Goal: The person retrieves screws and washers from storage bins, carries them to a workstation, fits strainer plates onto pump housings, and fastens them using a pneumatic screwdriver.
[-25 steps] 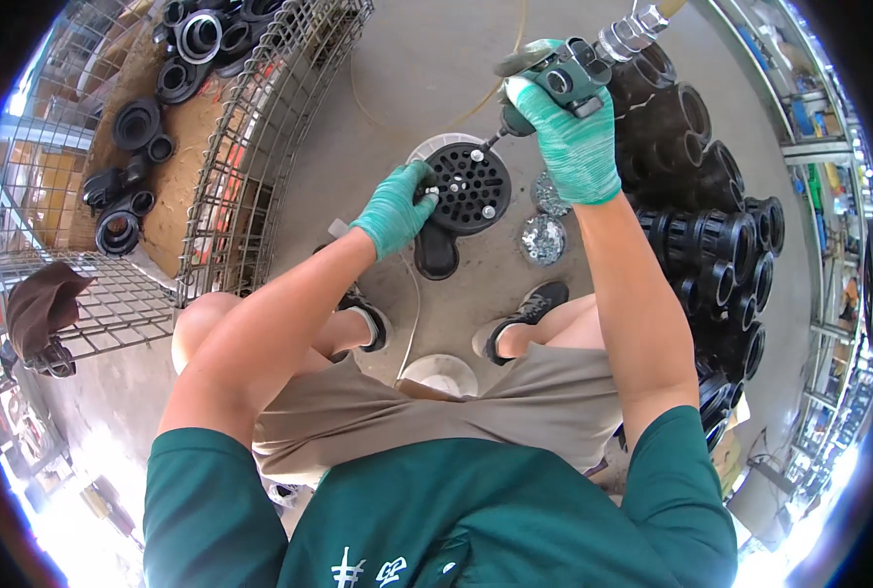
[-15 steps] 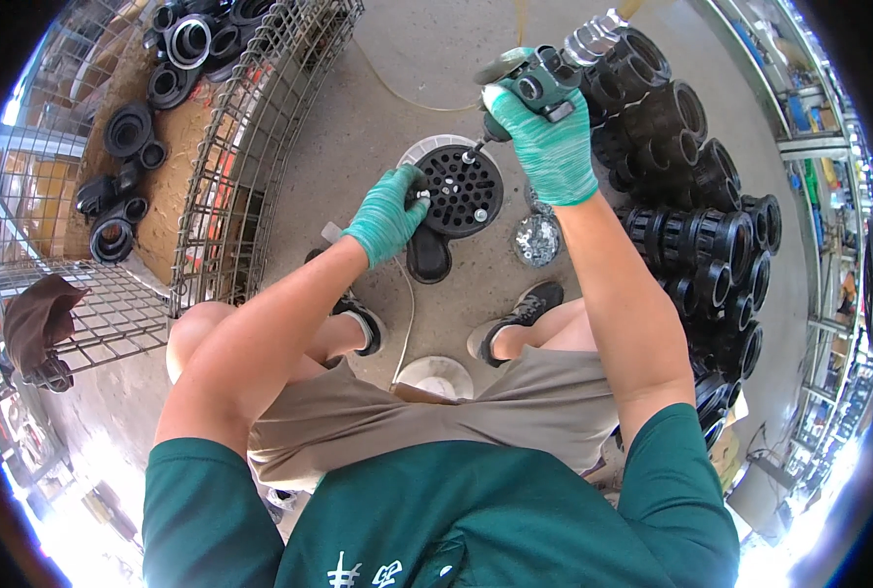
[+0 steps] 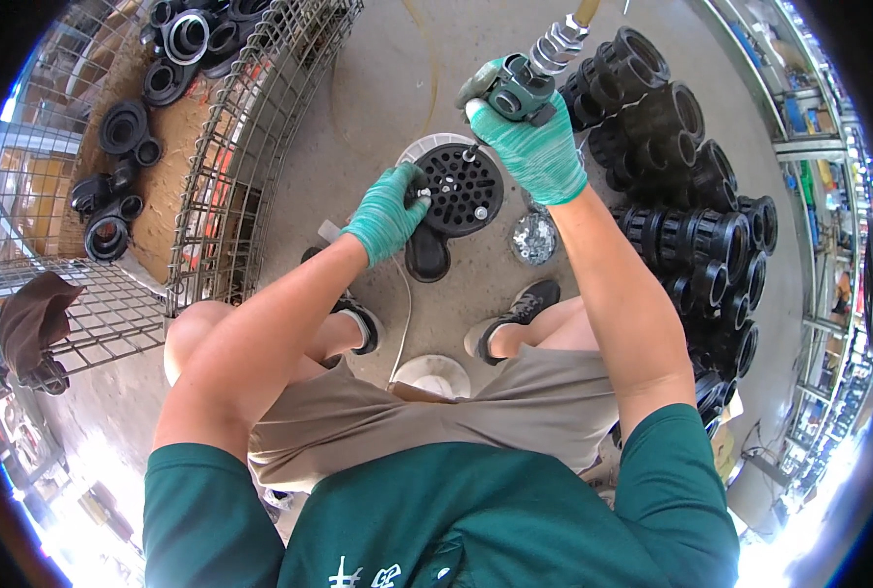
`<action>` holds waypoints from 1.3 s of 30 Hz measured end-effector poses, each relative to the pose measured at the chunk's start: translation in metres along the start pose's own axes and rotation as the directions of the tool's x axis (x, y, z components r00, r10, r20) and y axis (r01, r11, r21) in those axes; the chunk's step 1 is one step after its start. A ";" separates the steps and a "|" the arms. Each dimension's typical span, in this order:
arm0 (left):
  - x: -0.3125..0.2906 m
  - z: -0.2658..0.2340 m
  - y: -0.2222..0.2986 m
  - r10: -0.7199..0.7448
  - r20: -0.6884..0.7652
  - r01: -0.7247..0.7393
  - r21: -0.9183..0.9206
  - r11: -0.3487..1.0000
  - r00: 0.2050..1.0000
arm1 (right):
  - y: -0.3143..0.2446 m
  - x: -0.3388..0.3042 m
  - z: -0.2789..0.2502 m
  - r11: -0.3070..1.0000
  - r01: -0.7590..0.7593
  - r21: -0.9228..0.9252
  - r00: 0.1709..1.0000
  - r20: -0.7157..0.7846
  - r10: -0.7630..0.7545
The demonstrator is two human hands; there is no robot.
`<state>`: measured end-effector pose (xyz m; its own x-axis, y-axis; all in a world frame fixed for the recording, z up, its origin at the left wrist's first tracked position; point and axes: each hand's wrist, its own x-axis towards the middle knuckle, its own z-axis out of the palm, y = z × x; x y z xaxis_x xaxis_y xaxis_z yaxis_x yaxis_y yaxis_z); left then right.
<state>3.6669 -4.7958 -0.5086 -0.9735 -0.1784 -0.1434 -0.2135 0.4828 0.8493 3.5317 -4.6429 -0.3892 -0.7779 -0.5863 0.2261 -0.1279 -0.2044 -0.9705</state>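
A black round part with a slotted, perforated face (image 3: 453,191) lies on a pale round base (image 3: 426,144) on the floor. Its black rounded side piece (image 3: 426,257) points toward me. My left hand (image 3: 389,213), in a green glove, grips the left rim, with thumb and fingers on either side of a silver bolt (image 3: 424,193). A second bolt (image 3: 481,213) sits at the lower right. My gloved right hand (image 3: 534,147) is wrapped round a dark air-powered driver (image 3: 520,90). The driver's tip is at the bolt (image 3: 470,154) at the top of the part; the hand partly hides the tool.
A clear bag of small silver hardware (image 3: 534,239) lies right of the part. Black ring-shaped fittings (image 3: 686,235) are stacked at the right. More fill a wire cage (image 3: 230,147) at the left. A hose (image 3: 586,12) runs up from the driver. Shelving (image 3: 819,196) stands far right.
My right hand and the driver have shifted slightly left, and the tool stands more upright over the top bolt. The hose on the floor has moved. My left hand has kept its place.
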 end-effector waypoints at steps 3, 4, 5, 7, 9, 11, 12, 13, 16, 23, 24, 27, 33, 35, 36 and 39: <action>0.002 0.001 -0.006 0.001 -0.019 -0.002 -0.026 1.000 1.000 | -0.009 0.004 -0.001 0.995 -0.009 -0.099 0.999 0.042 0.013; 0.002 0.001 -0.004 0.004 -0.026 -0.005 -0.036 0.999 1.000 | -0.011 0.005 -0.001 0.995 -0.003 -0.102 0.999 0.054 0.009; 0.001 0.000 -0.003 0.003 -0.026 -0.004 -0.035 0.999 1.000 | -0.005 0.004 -0.002 0.993 0.042 -0.111 0.998 0.058 -0.036; 0.001 -0.003 0.008 -0.048 0.021 0.048 -0.042 0.998 0.999 | -0.005 0.003 -0.005 0.993 0.041 -0.114 0.998 0.046 -0.036; 0.002 -0.002 0.006 -0.036 0.009 0.037 -0.016 0.999 0.999 | -0.004 0.002 -0.005 0.993 0.040 -0.112 0.999 0.037 -0.037; 0.002 -0.001 0.001 -0.027 -0.007 0.027 0.013 1.000 1.000 | -0.002 0.002 -0.004 0.997 0.005 -0.083 1.000 0.005 -0.005; 0.001 0.000 -0.001 -0.012 -0.015 0.012 -0.013 1.000 1.000 | -0.003 0.003 -0.003 0.997 0.006 -0.082 1.000 0.005 -0.005; 0.001 0.001 -0.003 0.003 -0.024 -0.004 -0.040 0.999 1.000 | -0.005 0.004 -0.002 0.996 0.023 -0.083 1.000 0.015 -0.022; 0.002 0.001 -0.003 -0.009 -0.007 0.009 -0.028 1.000 1.000 | -0.007 0.006 -0.004 0.995 0.030 -0.096 0.999 0.035 -0.027; -0.001 -0.002 0.006 -0.008 -0.014 0.009 0.003 1.000 1.000 | -0.041 -0.017 -0.007 0.997 0.075 -0.024 0.996 -0.037 -0.075; 0.000 -0.002 0.005 -0.005 -0.003 0.005 -0.008 1.000 1.000 | -0.042 -0.023 -0.012 0.994 0.097 -0.058 0.995 -0.023 -0.099; 0.001 -0.003 0.004 -0.001 0.001 0.001 -0.022 1.000 1.000 | -0.044 -0.043 -0.014 0.996 0.010 -0.085 0.999 -0.047 -0.014; 0.003 0.001 -0.004 -0.006 -0.009 0.005 -0.038 0.999 1.000 | -0.038 -0.061 -0.008 0.997 -0.078 0.014 0.996 -0.034 0.078; 0.004 0.002 0.002 -0.021 0.014 0.021 0.021 1.000 1.000 | -0.036 -0.065 -0.010 0.997 -0.071 -0.002 0.997 -0.030 0.071; 0.004 0.001 0.001 -0.022 0.012 0.022 0.023 0.999 1.000 | -0.035 -0.065 -0.008 0.998 -0.061 -0.009 0.998 -0.018 0.061; 0.003 -0.001 0.000 -0.014 0.020 0.013 0.024 1.000 1.000 | -0.036 -0.064 -0.004 0.996 -0.076 0.037 0.997 -0.022 0.076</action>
<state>3.6637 -4.7967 -0.5085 -0.9718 -0.1677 -0.1655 -0.2286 0.5008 0.8348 3.5840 -4.5949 -0.3690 -0.7985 -0.5832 0.1493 -0.0457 -0.1886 -0.9810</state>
